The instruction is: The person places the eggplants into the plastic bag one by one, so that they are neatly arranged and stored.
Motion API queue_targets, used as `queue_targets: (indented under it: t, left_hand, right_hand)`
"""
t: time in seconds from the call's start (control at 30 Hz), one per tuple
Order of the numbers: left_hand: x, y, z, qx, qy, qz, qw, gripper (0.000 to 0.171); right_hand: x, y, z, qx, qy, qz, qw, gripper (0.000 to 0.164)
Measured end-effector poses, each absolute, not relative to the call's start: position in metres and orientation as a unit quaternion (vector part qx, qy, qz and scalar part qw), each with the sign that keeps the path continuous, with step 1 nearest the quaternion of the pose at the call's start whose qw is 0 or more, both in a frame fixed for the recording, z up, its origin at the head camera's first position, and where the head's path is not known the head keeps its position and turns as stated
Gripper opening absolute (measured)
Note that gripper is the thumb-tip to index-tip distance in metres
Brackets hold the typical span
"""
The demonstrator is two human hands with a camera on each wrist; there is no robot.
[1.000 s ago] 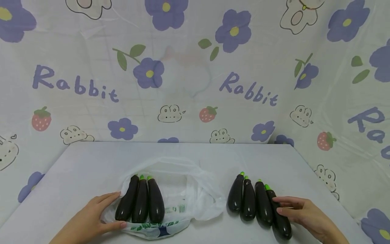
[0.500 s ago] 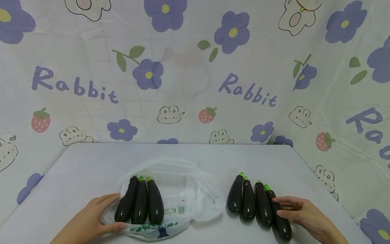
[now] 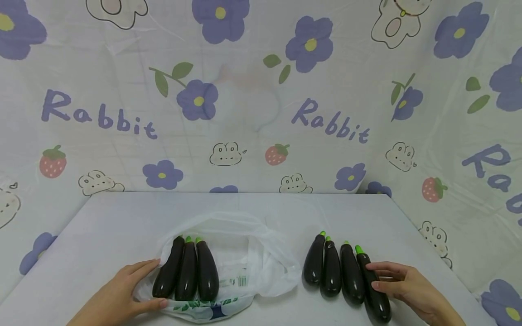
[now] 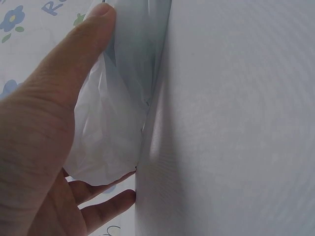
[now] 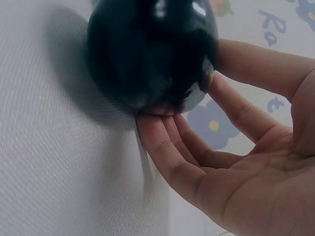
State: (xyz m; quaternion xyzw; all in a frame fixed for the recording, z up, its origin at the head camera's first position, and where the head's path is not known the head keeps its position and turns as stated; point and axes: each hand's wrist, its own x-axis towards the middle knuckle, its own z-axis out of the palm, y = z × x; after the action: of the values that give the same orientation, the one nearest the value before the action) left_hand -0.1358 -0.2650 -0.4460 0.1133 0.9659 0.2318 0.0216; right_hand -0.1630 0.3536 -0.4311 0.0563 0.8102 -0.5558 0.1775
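Observation:
A white plastic bag (image 3: pixel 269 271) lies with its mouth spread at the left of the table, three dark eggplants (image 3: pixel 188 274) side by side in it, stems pointing away. My left hand (image 3: pixel 118 292) rests at the bag's left edge, fingers and thumb wide apart; in the left wrist view the thumb (image 4: pixel 81 46) lies against the plastic. At the right, my right hand (image 3: pixel 412 287) grips the rightmost eggplant (image 3: pixel 378 304) of a row. Its rounded end (image 5: pixel 152 54) fills the top of the right wrist view, with fingers (image 5: pixel 170 152) beneath it and the thumb beside it.
Three more eggplants (image 3: pixel 331 271) lie left of the gripped one, between it and the bag. The white table (image 3: pixel 134 217) ends at a patterned cloth backdrop (image 3: pixel 253 104) behind and at both sides.
The stem end of the gripped eggplant has shifted slightly to the right, away from its neighbour. Both hands stay in nearly the same place; the whole view has drifted a little.

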Motion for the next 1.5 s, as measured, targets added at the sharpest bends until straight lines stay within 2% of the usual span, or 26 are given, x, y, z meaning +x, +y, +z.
queue_targets:
  t: [0.3,1.03,1.37,1.5]
  left_hand:
    - [-0.137,-0.267,-0.447,0.137,0.964,0.23,-0.01,0.096]
    - [-0.136,-0.266,-0.447,0.126,0.965,0.229,0.006,0.097]
    - [-0.135,-0.265,-0.446,0.137,0.965,0.225,-0.01,0.096]
    - [-0.136,-0.265,-0.446,0.135,0.964,0.227,0.0,0.097]
  right_hand:
    - [-0.163,0.353,-0.431,0.073,0.814,-0.554,0.157,0.054]
    - [-0.16,0.35,-0.423,0.098,0.815,-0.555,0.136,0.061]
    - [-0.159,0.353,-0.421,0.099,0.805,-0.57,0.13,0.057]
    - [-0.159,0.353,-0.421,0.105,0.803,-0.573,0.122,0.057]
